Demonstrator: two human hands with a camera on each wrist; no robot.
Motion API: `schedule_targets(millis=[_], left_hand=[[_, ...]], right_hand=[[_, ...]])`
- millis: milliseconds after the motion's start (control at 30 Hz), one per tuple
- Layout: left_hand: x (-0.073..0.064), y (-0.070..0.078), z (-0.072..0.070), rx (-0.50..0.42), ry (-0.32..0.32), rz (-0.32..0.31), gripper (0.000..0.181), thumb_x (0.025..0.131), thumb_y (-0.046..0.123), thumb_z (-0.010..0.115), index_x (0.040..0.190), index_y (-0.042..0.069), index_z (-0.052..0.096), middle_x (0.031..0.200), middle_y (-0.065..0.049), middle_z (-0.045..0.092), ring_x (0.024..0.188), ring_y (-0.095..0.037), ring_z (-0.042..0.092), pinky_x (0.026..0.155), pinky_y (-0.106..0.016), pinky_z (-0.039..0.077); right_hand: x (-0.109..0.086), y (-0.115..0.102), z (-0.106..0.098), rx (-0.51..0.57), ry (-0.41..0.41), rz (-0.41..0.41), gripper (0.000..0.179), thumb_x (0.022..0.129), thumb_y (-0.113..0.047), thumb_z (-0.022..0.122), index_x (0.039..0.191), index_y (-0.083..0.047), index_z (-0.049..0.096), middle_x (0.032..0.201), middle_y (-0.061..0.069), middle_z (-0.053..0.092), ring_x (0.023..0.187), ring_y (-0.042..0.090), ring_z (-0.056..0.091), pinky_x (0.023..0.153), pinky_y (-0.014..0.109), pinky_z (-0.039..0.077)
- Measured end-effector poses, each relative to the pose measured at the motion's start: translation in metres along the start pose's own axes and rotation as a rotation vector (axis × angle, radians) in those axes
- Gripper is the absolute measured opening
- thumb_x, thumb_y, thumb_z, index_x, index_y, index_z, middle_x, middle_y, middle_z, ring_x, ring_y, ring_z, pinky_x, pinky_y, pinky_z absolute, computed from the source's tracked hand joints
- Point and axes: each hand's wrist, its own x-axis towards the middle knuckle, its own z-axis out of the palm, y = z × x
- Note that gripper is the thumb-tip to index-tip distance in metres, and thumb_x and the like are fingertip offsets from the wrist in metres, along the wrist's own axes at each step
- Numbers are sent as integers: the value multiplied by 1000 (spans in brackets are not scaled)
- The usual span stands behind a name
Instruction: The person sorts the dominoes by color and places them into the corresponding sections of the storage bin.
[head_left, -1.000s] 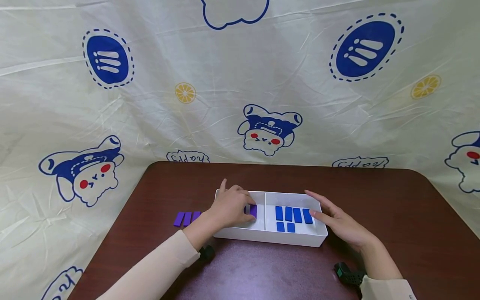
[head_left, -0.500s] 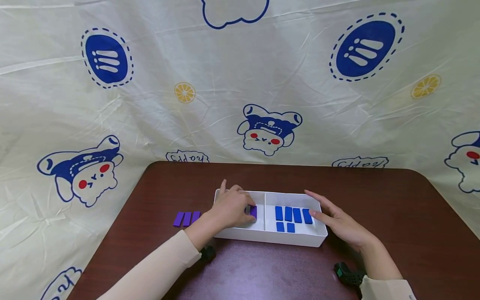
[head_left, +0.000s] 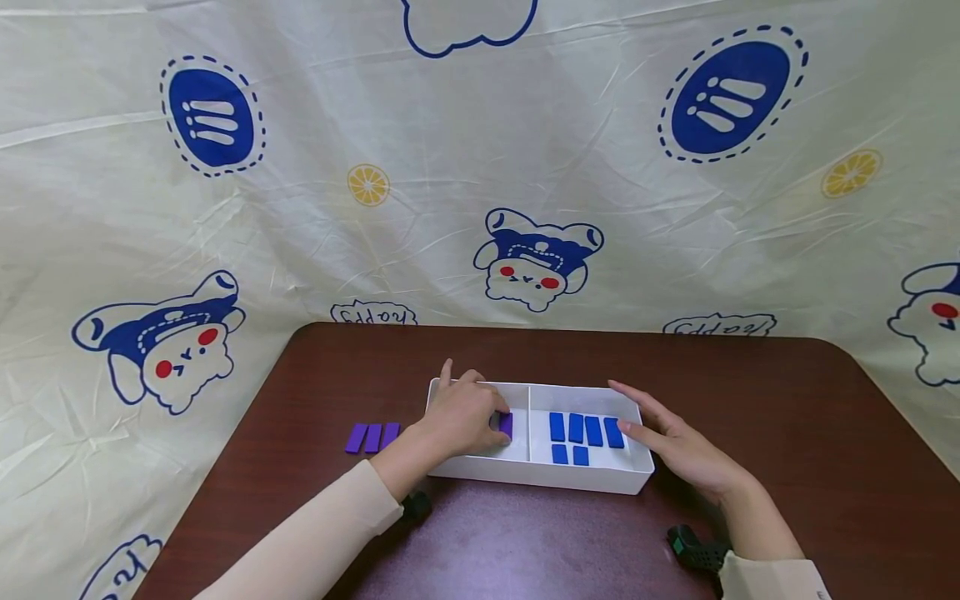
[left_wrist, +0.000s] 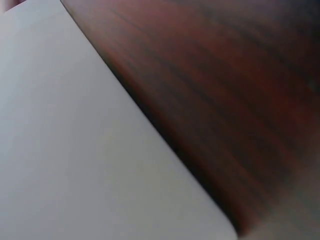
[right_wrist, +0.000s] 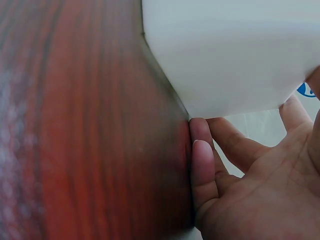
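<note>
A white two-compartment box [head_left: 540, 477] sits on the table. My left hand [head_left: 461, 423] reaches into its left compartment, thumb and index finger pinching a small purple tile [head_left: 506, 426]; this hand hides much of that compartment. My right hand [head_left: 693, 450] holds the box's right end, thumb over the rim and fingers outside. In the right wrist view, its fingers [right_wrist: 203, 165] lie against the outer wall [right_wrist: 225, 75] near the tabletop. Several blue tiles [head_left: 594, 431] lie in two rows in the right compartment. The left wrist view shows mostly the box's white wall [left_wrist: 90, 135].
Purple tiles [head_left: 373, 438] lie in a row on the brown table [head_left: 540, 550], left of the box and partly behind my left forearm. A divider [head_left: 529, 425] splits the box. A printed white cloth [head_left: 420, 250] hangs behind the table's far edge.
Almost nothing differs. The purple tile under my left fingers has shifted very slightly toward me; both hands and the box stay in place.
</note>
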Motion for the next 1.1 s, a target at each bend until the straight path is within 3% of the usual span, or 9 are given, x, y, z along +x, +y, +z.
schedule_targets(millis=[1100], left_hand=[[0,-1,-1,-9,14,-1,39,73,51,79,105,28,76,109,11,72,122,-21,52,110,-69,14]], right_hand=[[1,1,0,11,-1,-13,60,96,-46,53,148,-49,24,163,6,9,146,46,5,100,79,13]])
